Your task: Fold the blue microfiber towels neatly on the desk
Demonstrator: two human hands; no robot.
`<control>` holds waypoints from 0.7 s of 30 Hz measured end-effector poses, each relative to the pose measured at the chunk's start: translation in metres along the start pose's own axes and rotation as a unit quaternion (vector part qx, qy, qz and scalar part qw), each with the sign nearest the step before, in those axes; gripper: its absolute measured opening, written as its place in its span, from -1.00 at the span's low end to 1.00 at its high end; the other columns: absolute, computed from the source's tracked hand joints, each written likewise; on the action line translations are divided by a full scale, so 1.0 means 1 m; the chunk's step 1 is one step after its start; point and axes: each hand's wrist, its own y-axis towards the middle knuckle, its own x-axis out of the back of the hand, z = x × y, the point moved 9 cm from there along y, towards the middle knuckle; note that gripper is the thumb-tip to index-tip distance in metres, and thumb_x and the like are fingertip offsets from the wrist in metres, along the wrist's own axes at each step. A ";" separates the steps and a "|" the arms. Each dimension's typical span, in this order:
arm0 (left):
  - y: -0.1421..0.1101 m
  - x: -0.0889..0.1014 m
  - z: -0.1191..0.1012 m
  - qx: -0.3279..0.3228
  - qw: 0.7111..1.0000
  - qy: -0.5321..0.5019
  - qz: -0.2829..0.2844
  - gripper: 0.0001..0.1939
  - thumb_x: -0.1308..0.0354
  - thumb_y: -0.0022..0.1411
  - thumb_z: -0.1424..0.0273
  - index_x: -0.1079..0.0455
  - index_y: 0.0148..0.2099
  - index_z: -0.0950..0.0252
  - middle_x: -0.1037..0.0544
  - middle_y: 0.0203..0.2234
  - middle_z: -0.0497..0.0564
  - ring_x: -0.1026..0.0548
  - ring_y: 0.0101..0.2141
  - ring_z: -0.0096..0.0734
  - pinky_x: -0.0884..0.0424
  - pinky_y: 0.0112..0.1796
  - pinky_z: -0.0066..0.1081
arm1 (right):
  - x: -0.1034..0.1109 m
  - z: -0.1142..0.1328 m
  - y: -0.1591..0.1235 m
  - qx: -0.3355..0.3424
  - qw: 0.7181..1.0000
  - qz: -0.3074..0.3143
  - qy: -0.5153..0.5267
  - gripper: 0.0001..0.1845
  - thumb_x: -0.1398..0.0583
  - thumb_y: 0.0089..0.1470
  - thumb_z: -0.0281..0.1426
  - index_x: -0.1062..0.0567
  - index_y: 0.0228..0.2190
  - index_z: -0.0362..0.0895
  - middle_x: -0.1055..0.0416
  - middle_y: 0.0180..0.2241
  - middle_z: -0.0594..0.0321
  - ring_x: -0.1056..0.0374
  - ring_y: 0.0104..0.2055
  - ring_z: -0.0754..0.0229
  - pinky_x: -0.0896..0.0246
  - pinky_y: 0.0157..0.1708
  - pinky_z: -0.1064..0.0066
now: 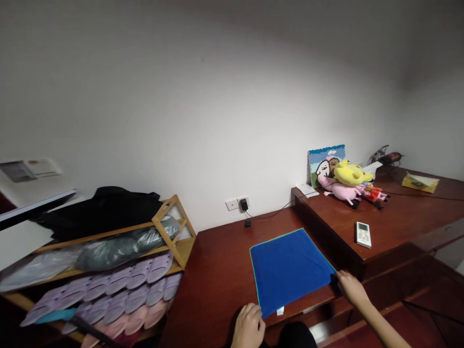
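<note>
The left hand [248, 325] has its grip pinched on the near left corner of a blue cloth [290, 268] spread on the desk [215, 270]; the right hand [351, 286] pinches the near right corner.

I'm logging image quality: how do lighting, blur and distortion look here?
Head view: the wall is brightest around its middle, dimmer toward the upper corners; head view: the slippers at lower left look stretched and soft; head view: the blue cloth has fairly clear edges, while the plastic bag shows glints.
</note>
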 end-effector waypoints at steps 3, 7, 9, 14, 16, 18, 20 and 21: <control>0.024 -0.006 -0.006 0.019 1.000 -0.004 0.006 -0.60 0.01 0.26 0.58 -0.62 -0.15 0.13 -0.71 -0.09 0.02 -0.64 -0.08 -0.18 -0.59 0.00 -0.15 | -0.002 0.023 0.015 0.022 1.000 0.018 -0.003 -0.57 0.00 0.23 -0.42 -0.64 -0.12 -0.12 -0.58 -0.07 -0.05 -0.49 -0.03 -0.07 -0.37 -0.02 0.19; 0.064 -0.042 -0.022 0.040 0.997 -0.019 0.060 -0.56 0.04 0.43 0.37 -0.49 0.23 0.14 -0.55 0.22 0.03 -0.49 0.21 -0.14 -0.46 0.21 -0.08 | -0.017 0.066 0.036 0.029 0.999 0.007 0.042 -0.40 0.10 0.35 -0.20 -0.51 0.17 -0.14 -0.42 0.24 -0.02 -0.31 0.28 -0.06 -0.15 0.30 0.09; 0.071 -0.067 -0.028 0.046 0.993 -0.024 0.103 -0.50 0.07 0.49 0.23 -0.31 0.39 0.11 -0.35 0.37 0.03 -0.33 0.33 -0.12 -0.35 0.29 -0.04 | -0.041 0.076 0.034 0.008 0.998 0.038 0.045 -0.35 0.12 0.34 -0.12 -0.43 0.26 -0.08 -0.32 0.33 0.07 -0.19 0.38 -0.08 -0.07 0.35 0.00; 0.056 -0.098 -0.024 0.033 0.986 -0.012 0.164 -0.44 0.18 0.54 0.14 0.02 0.51 -0.03 -0.08 0.48 -0.07 -0.09 0.43 -0.17 -0.16 0.37 0.00 | -0.082 0.080 0.004 -0.018 0.997 0.075 0.025 -0.32 0.11 0.32 -0.09 -0.30 0.35 -0.01 -0.16 0.42 0.16 0.00 0.47 -0.10 0.07 0.39 -0.07; 0.048 -0.094 -0.018 0.024 0.984 -0.003 0.176 -0.44 0.18 0.55 0.16 0.05 0.51 -0.06 -0.06 0.48 -0.09 -0.08 0.43 -0.18 -0.15 0.38 -0.01 | -0.082 0.082 -0.006 -0.022 0.996 0.079 0.019 -0.33 0.09 0.32 -0.10 -0.31 0.34 0.00 -0.17 0.41 0.16 -0.03 0.46 -0.11 0.06 0.39 -0.08; 0.039 -0.086 -0.012 0.020 0.982 0.002 0.189 -0.45 0.19 0.55 0.18 0.04 0.51 -0.06 -0.07 0.48 -0.08 -0.10 0.43 -0.17 -0.16 0.37 0.01 | -0.075 0.086 -0.010 -0.022 0.996 0.082 0.021 -0.35 0.09 0.33 -0.10 -0.37 0.31 0.02 -0.26 0.37 0.14 -0.14 0.41 -0.12 0.01 0.37 -0.07; 0.031 -0.075 -0.007 0.024 0.980 0.002 0.197 -0.45 0.20 0.55 0.20 0.03 0.51 -0.06 -0.09 0.47 -0.07 -0.12 0.42 -0.15 -0.17 0.36 0.04 | -0.064 0.093 -0.006 -0.012 0.997 0.073 0.035 -0.37 0.10 0.34 -0.09 -0.44 0.26 0.01 -0.35 0.31 0.12 -0.23 0.36 -0.10 -0.03 0.36 -0.04; 0.027 -0.070 -0.005 0.025 0.980 0.000 0.197 -0.45 0.20 0.55 0.20 0.03 0.51 -0.06 -0.10 0.47 -0.07 -0.13 0.42 -0.15 -0.18 0.36 0.06 | -0.058 0.097 -0.001 -0.006 0.997 0.066 0.044 -0.37 0.10 0.35 -0.09 -0.45 0.25 -0.02 -0.37 0.30 0.11 -0.24 0.35 -0.09 -0.02 0.37 -0.02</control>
